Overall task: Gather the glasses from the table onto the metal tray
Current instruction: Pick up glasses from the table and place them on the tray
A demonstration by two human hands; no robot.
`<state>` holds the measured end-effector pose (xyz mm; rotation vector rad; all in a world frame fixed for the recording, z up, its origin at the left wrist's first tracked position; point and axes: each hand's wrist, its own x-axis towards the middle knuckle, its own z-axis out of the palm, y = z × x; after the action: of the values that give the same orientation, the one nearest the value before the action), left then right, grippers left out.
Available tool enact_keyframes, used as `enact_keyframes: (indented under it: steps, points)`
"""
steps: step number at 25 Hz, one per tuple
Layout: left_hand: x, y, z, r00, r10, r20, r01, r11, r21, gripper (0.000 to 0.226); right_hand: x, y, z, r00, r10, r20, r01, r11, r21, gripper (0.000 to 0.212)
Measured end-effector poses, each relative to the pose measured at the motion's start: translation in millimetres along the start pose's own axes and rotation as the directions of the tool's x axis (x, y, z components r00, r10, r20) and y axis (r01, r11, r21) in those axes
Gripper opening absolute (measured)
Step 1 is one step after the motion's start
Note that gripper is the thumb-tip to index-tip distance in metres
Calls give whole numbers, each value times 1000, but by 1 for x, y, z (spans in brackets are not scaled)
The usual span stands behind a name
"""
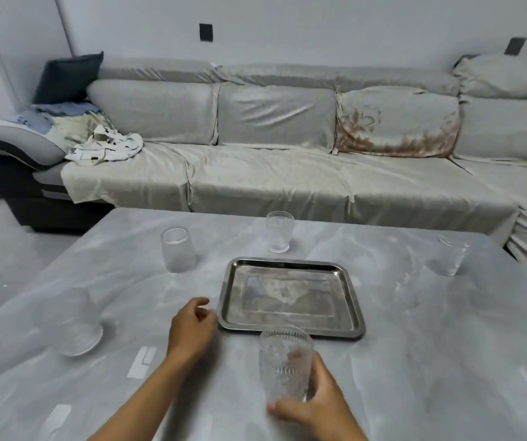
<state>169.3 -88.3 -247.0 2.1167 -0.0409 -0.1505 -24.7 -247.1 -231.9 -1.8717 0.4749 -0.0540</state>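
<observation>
Setting: grey marbled table (415,361) in the foreground, long sofa (287,173) draped in pale cloth behind it, white wall beyond
Metal tray: shiny rectangular tray (349,300) lying flat near the table's middle, nothing on it
Right hand: right hand (316,405) at the near edge, fingers wrapped around a ribbed glass (284,361), thumb across the base on the near side
Ribbed glass: clear, patterned, held upright just in front of the tray's near rim; unclear whether its base touches the table
Left hand: left hand (192,329) hovering just left of the tray's near left corner, fingers loosely curled, thumb and forefinger slightly apart, gripping nothing
Far ribbed glass: second patterned glass (279,231) upright on the table just behind the tray's far rim
Far left glass: smooth glass (178,249) standing beyond and left of the tray, narrower at the top than at the bottom
Near left glass: wide smooth glass (74,323) well left of the left hand, leaning in the wide-angle view, very faint against the table
Right glass: clear glass (447,256) far right of the tray, near the table's far right side
Faint glass: 1 more pale transparent shape (407,292) between the tray and the right glass, too faint to make out clearly
Sofa items: dark cushion (68,76) at the left end, crumpled clothes (103,146) on the seat below it
Glass count: 6 in sight, 5 standing free on the table, all off the tray
</observation>
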Motion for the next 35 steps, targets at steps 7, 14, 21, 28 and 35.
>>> enact_keyframes:
  steps: [7, 14, 21, 28, 35]
  points:
    - [46, 16, 22, 987, -154, 35, 154, 988, 5, 14, 130, -94, -48, 967, -210, -142, 150, 926, -348, 77]
    - [46, 11, 27, 992, -126, -26, 126, 992, 16, 31, 210, -105, 4, 947, -319, -49, 221, 752, -621, 74]
    - [45, 11, 27, 994, -103, -38, 104, 994, 18, 20, 227, -94, 15, 933, -359, -24, 274, 752, -600, 61]
    - [45, 8, 29, 992, -112, -61, 110, 993, -33, 14, 218, -79, 20, 930, -367, -14, 295, 769, -567, 80]
    - [27, 21, -69, 957, 147, -248, -144, 989, 34, 41, 122, -35, 39, 839, -533, -110, 405, 747, -527, 51]
